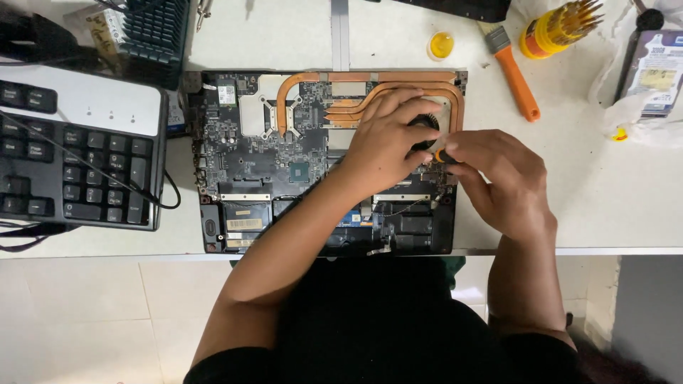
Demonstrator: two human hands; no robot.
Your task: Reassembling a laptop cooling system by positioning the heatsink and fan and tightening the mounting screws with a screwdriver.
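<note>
On the opened laptop (249,153), the right hand (501,178) grips a small orange screwdriver (442,156) pointing left, touching the left hand (388,139), which rests flat on the black fan (425,128) just beyond.

Black kbd (75,174) w/ silver top sits at left on the white desk (619,199), cable looped just beside it. Top right: orange-handled brush (514,71), yellow holder of screwdriver bits (558,28), small yellow-filled dish (441,45) nr the top edge. Far right, a hard drive (654,71) lies partly in clear plastic.
</note>
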